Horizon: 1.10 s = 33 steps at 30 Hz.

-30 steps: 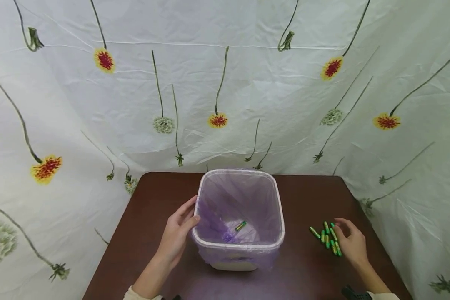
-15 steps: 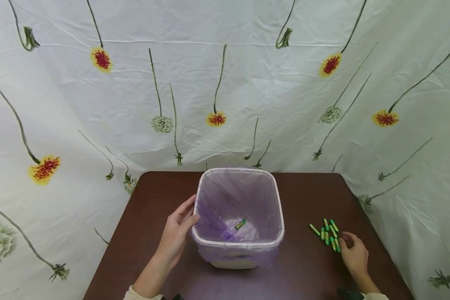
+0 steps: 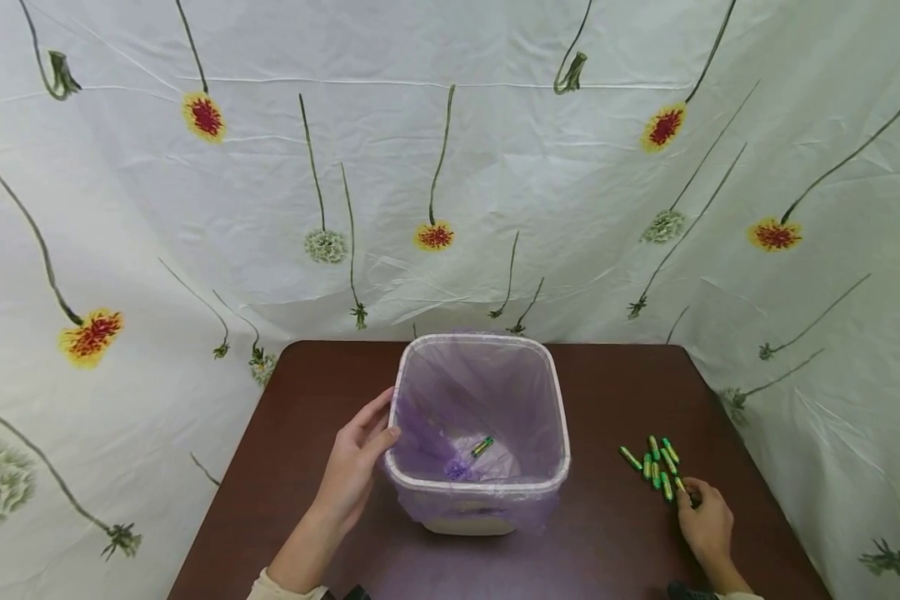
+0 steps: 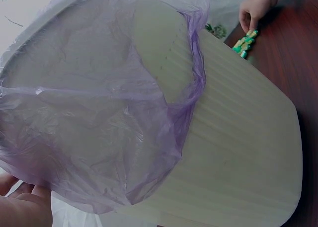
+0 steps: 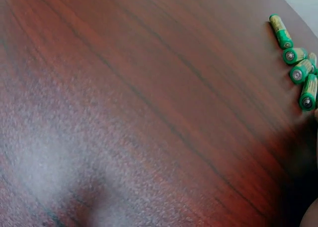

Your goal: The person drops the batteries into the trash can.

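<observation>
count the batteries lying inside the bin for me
1: a green-and-gold battery lies at the bottom of the bin, near the bunched part of the purple liner. Liner folds could hide others.

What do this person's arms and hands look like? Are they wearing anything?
The left hand and right hand wear no gloves. A cream left sleeve and pale right sleeve show at the forearms. Dark gear at the right wrist is too cut off to identify.
</observation>
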Each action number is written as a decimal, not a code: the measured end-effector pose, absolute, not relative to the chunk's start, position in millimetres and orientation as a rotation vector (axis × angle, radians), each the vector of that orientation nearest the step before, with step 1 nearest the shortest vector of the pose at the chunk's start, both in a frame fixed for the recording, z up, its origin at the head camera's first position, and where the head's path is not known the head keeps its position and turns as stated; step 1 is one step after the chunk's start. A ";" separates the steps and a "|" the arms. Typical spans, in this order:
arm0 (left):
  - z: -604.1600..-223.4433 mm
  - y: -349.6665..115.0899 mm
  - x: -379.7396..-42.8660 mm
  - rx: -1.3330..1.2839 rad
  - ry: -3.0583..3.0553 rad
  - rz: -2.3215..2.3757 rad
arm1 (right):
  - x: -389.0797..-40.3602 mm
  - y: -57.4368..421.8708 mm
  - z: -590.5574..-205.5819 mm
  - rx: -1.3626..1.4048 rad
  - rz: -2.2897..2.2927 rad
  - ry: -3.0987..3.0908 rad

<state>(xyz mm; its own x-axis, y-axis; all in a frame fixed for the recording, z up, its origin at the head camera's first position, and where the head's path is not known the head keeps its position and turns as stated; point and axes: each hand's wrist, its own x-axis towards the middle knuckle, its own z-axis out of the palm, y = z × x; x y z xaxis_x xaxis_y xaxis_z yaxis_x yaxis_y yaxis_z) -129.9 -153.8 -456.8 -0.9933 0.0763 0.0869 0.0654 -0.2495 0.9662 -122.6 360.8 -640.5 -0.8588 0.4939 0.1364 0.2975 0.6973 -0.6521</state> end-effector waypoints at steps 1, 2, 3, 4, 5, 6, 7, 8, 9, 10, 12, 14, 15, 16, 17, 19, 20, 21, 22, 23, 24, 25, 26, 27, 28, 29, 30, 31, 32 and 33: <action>-456.8 -153.6 -130.0 0.180 1.919 2.472 | -121.9 361.0 -640.8 -0.622 0.915 -2.605; -456.8 -153.4 -130.0 0.178 1.919 2.473 | -121.1 361.1 -641.0 -0.619 0.912 -2.602; -456.8 -153.3 -130.0 0.175 1.919 2.475 | -120.6 361.2 -641.2 -0.614 0.903 -2.601; -456.7 -153.1 -130.0 0.175 1.920 2.477 | -120.2 361.2 -641.4 -0.610 0.895 -2.600; -456.7 -153.0 -130.0 0.175 1.921 2.478 | -119.8 361.1 -641.6 -0.607 0.888 -2.600; -456.5 -152.9 -129.9 0.176 1.920 2.479 | -119.5 361.1 -641.8 -0.607 0.882 -2.602; -456.4 -152.9 -129.9 0.177 1.919 2.479 | -119.4 361.0 -641.9 -0.610 0.878 -2.604; -456.4 -152.9 -129.9 0.179 1.916 2.480 | -119.2 360.8 -642.0 -0.619 0.876 -2.606; -456.3 -153.0 -129.9 0.181 1.914 2.480 | -119.4 360.8 -641.9 -0.627 0.876 -2.608; -456.3 -153.1 -129.8 0.182 1.912 2.481 | -119.7 360.6 -641.4 -0.639 0.882 -2.608; -456.2 -153.2 -129.8 0.185 1.909 2.481 | -120.7 361.0 -640.1 -0.647 0.902 -2.603; -456.2 -153.4 -129.9 0.189 1.907 2.481 | -121.9 361.9 -638.0 -0.641 0.918 -2.594; -456.2 -153.5 -129.9 0.190 1.907 2.481 | -122.4 362.6 -637.0 -0.632 0.925 -2.591; -456.2 -153.5 -129.9 0.191 1.908 2.481 | -122.8 363.3 -636.1 -0.621 0.925 -2.591; -456.4 -153.5 -130.0 0.193 1.908 2.480 | -123.2 364.3 -635.3 -0.606 0.925 -2.589; -456.6 -153.4 -130.1 0.195 1.908 2.478 | -123.5 366.0 -633.6 -0.580 0.915 -2.595; -456.7 -153.3 -130.1 0.193 1.909 2.479 | -123.7 366.9 -632.8 -0.565 0.908 -2.594; -457.1 -153.1 -130.1 0.189 1.910 2.479 | -123.9 367.8 -631.7 -0.551 0.900 -2.594; -457.3 -153.3 -130.0 0.185 1.911 2.479 | -124.3 368.3 -630.5 -0.534 0.893 -2.591; -457.8 -153.3 -130.0 0.182 1.912 2.477 | -124.7 368.9 -629.1 -0.516 0.886 -2.587; -457.7 -153.2 -129.8 0.180 1.914 2.475 | -125.1 369.4 -627.4 -0.497 0.880 -2.579; -458.0 -153.2 -129.8 0.178 1.914 2.473 | -125.7 369.9 -625.6 -0.476 0.876 -2.567; -458.1 -153.0 -129.7 0.179 1.917 2.471 | -126.1 370.4 -623.7 -0.453 0.873 -2.555; -458.2 -153.0 -129.6 0.181 1.917 2.470 | -126.4 370.6 -621.3 -0.427 0.870 -2.544; -458.1 -152.9 -129.6 0.184 1.917 2.470 | -127.0 370.6 -619.0 -0.400 0.865 -2.532; -458.1 -152.8 -129.5 0.189 1.918 2.470 | -127.9 370.6 -616.8 -0.370 0.863 -2.520; -457.8 -152.9 -129.3 0.191 1.920 2.472 | -128.9 370.3 -614.4 -0.339 0.864 -2.505; -457.7 -153.0 -129.2 0.193 1.920 2.473 | -130.0 369.9 -612.0 -0.310 0.862 -2.493; -457.4 -153.1 -128.9 0.196 1.920 2.475 | -131.1 369.3 -609.5 -0.284 0.862 -2.484; -457.2 -153.3 -128.8 0.197 1.918 2.478 | -132.5 368.6 -606.8 -0.258 0.858 -2.477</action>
<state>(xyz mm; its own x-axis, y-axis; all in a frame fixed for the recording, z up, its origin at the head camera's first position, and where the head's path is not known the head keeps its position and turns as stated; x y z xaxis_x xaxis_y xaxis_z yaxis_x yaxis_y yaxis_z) -128.8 -153.3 -457.2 -0.9921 0.0779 0.0981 0.0755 -0.2535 0.9644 -132.5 368.6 -606.8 -0.8561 0.3310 0.3970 0.0144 0.7831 -0.6218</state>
